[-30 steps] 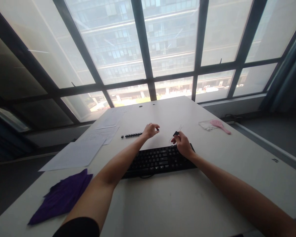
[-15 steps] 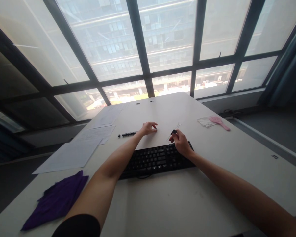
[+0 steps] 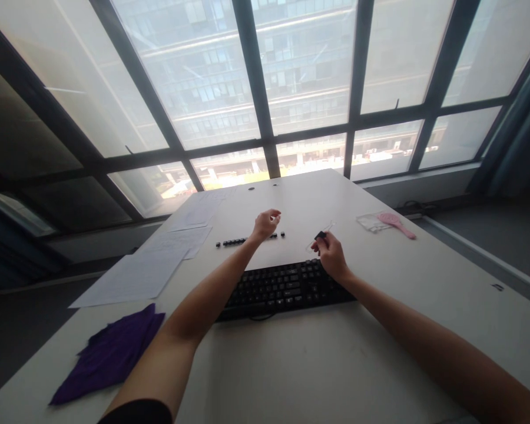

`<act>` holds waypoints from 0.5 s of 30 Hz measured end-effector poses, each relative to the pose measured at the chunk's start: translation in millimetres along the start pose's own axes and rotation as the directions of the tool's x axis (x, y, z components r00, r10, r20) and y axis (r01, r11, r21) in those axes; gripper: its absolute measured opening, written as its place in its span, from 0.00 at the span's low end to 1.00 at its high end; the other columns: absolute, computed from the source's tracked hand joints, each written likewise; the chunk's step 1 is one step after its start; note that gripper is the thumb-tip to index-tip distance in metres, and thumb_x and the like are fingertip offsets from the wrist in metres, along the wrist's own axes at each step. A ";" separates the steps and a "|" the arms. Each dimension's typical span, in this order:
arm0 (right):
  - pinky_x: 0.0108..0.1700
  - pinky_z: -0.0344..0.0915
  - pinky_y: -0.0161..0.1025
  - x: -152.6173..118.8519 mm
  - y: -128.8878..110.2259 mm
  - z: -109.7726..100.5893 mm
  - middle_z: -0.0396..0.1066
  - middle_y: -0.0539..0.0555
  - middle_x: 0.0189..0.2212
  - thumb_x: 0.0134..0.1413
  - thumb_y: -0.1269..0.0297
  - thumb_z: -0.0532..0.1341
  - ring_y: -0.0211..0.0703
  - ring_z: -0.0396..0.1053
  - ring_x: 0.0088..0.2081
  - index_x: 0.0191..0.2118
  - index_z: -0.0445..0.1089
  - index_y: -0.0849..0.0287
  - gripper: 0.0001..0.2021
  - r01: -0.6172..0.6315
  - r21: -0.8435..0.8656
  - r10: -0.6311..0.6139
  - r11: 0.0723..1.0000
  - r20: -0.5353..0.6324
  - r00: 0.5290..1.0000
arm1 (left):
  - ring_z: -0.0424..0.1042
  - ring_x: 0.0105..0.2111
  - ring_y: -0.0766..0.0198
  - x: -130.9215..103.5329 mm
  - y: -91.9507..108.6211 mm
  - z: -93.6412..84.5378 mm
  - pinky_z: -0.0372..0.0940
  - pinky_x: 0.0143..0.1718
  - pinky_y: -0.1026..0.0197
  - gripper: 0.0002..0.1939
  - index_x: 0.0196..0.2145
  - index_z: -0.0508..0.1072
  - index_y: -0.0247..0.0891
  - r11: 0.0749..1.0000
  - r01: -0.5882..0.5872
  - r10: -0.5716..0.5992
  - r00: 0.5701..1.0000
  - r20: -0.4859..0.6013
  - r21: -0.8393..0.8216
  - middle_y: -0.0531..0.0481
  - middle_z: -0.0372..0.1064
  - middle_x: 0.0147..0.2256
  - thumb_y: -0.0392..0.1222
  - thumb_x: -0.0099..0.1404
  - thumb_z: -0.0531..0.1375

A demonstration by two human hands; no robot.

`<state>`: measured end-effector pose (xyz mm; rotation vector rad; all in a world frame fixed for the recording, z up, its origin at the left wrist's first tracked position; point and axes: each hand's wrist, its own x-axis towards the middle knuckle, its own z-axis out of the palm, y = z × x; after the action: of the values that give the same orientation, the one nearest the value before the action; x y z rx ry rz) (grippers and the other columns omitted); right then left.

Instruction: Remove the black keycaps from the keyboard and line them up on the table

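Note:
My left hand [image 3: 267, 224] hovers just above a row of black keycaps [image 3: 235, 241] on the table, fingers loosely curled and apart, with nothing visible in them. A single keycap [image 3: 282, 234] lies at the right end of that row; my left wrist hides part of the middle. My right hand [image 3: 333, 253] is closed around the black handle of a wire keycap puller [image 3: 320, 235], its thin wire loops sticking out at both sides. Beneath my hands lies a black keyboard [image 3: 287, 285], its right end partly covered by my right hand and its left part by my left forearm.
Printed sheets of paper [image 3: 135, 277] are spread along the table's left side, with a folded purple cloth [image 3: 110, 359] nearer me. A pink hairbrush [image 3: 395, 224] rests beside a clear plastic bag [image 3: 371, 222] at the right. Windows [image 3: 309, 70] stand beyond the white table [image 3: 309, 353].
My left hand has lifted away from the keycap at the row's right end, which now lies free on the table. My right hand still grips the puller. The view has shifted slightly.

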<state>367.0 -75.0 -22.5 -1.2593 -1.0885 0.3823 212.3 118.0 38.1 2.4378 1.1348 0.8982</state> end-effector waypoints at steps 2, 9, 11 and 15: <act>0.31 0.62 0.37 2.5 0.0 -3.9 0.71 0.51 0.25 0.61 0.62 0.54 0.41 0.67 0.27 0.32 0.63 0.56 0.07 0.022 -0.045 -0.020 0.999 0.029 0.999 | 0.75 0.36 0.62 -20.5 21.8 2.6 0.68 0.44 0.60 0.12 0.42 0.78 0.38 0.997 -0.049 0.051 0.998 0.044 -0.055 0.48 0.79 0.38 0.34 0.64 0.57; 0.32 0.60 0.37 1.9 -3.5 -9.8 0.73 0.51 0.26 0.59 0.65 0.54 0.41 0.68 0.28 0.32 0.66 0.57 0.07 0.072 -0.180 -0.031 0.981 0.223 0.974 | 0.76 0.40 0.62 -103.0 67.5 34.4 0.68 0.46 0.61 0.17 0.40 0.79 0.39 0.969 -0.131 0.170 0.969 0.179 -0.210 0.50 0.79 0.38 0.29 0.63 0.52; 0.32 0.60 0.37 2.1 -2.0 -8.7 0.73 0.51 0.25 0.59 0.65 0.54 0.41 0.69 0.28 0.30 0.65 0.57 0.07 0.070 -0.200 -0.017 0.977 0.254 0.967 | 0.76 0.40 0.62 -112.7 66.9 40.9 0.67 0.46 0.61 0.18 0.38 0.79 0.38 0.967 -0.101 0.142 0.975 0.169 -0.234 0.50 0.79 0.37 0.28 0.62 0.51; 0.31 0.59 0.36 4.5 1.9 -7.5 0.72 0.51 0.25 0.59 0.64 0.54 0.41 0.68 0.27 0.29 0.63 0.56 0.07 0.064 -0.236 0.008 0.970 0.292 0.956 | 0.76 0.38 0.63 -118.1 62.3 45.8 0.68 0.44 0.62 0.18 0.38 0.79 0.39 0.957 -0.056 0.110 0.979 0.174 -0.285 0.51 0.79 0.35 0.28 0.61 0.51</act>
<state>376.0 -75.3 -21.6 -1.4320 -1.4380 0.4311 220.1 -13.1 -13.6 2.2936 0.7858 0.7722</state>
